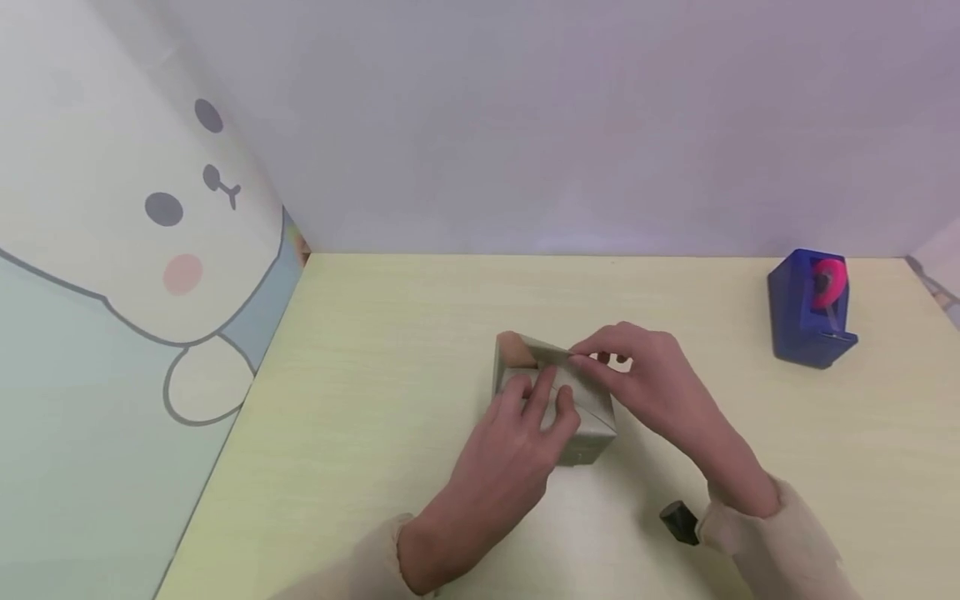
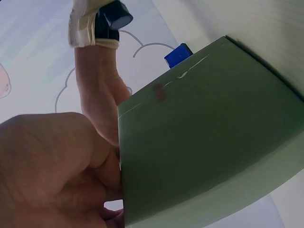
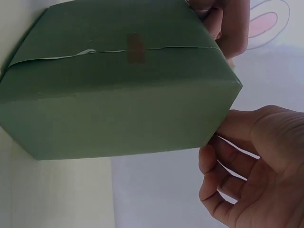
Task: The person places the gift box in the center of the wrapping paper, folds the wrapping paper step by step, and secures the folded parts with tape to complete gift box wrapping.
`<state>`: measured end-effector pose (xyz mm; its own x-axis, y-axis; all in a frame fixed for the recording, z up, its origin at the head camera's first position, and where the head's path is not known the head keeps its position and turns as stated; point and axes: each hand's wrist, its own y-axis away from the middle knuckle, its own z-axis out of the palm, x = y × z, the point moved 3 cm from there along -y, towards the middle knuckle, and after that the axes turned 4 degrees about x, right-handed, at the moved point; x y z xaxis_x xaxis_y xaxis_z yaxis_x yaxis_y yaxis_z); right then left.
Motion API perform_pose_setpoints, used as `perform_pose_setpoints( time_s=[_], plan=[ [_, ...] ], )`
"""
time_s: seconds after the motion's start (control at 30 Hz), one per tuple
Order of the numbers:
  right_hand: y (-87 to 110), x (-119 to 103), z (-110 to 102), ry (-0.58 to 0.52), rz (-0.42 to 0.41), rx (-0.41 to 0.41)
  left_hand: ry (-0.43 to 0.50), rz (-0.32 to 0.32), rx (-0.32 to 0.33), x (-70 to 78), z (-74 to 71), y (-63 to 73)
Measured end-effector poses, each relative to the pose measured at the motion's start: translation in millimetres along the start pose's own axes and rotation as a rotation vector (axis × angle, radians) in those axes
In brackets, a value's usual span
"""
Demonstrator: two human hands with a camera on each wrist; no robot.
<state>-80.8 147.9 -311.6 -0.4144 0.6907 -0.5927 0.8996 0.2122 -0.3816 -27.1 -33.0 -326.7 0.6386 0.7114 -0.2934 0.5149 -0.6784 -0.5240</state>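
A box wrapped in green paper [image 1: 588, 437] stands on the table between both hands, with loose paper raised along its top end. My left hand [image 1: 510, 450] rests on the top, its bent fingers touching the folded paper. With thumb and forefinger my right hand [image 1: 667, 387] pinches the edge of the raised wrapping paper flap [image 1: 553, 353]. In the right wrist view, a reddish strip of tape [image 3: 136, 47] crosses the paper seam on the box's side, and the right hand [image 3: 266, 161] is at its upper corner. Part of the top is hidden beneath the left fingers.
A blue tape dispenser [image 1: 798, 308] with a pink roll stands at the table's back right. The pale table [image 1: 360, 350] meets a plain wall behind, and a wall with a cartoon animal [image 1: 183, 208] on the left. A black wrist camera [image 1: 680, 523] sits by the right sleeve.
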Motion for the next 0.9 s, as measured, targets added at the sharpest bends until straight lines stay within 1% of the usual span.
perform_pose_setpoints(
  time_s=[0.2, 0.33, 0.47, 0.57, 0.67, 0.73, 0.8, 0.9],
  plan=[
    [-23.5, -15, 2, -0.045, -0.018, -0.061, -0.006, 0.003, 0.004, -0.1, 0.1, -0.1],
    [-34.5, -24, 4, -0.070, -0.017, -0.097, -0.005, 0.002, -0.003, 0.3, -0.1, 0.4],
    [-42.1, -31, 7, -0.148, -0.004, -0.116, -0.018, 0.001, -0.008, 0.1, 0.1, 1.7],
    [-46.2, -37, 5, -0.237, 0.037, -0.106, -0.028, -0.001, -0.010, -0.2, 0.8, 2.4],
    [-44.7, -35, -2, -0.286, 0.113, -0.071, -0.015, -0.008, -0.008, 0.1, 1.6, 2.1],
    [-38.4, -28, -9, -0.269, 0.155, -0.065, -0.007, -0.008, -0.011, 0.5, 1.8, 1.6],
    [-28.4, -17, -13, -0.218, 0.178, -0.095, -0.001, -0.008, -0.015, 0.8, 1.5, 1.4],
    [-11.6, 0, -13, -0.152, 0.164, -0.168, -0.007, -0.005, -0.024, 0.5, -0.5, 2.2]
  ],
)
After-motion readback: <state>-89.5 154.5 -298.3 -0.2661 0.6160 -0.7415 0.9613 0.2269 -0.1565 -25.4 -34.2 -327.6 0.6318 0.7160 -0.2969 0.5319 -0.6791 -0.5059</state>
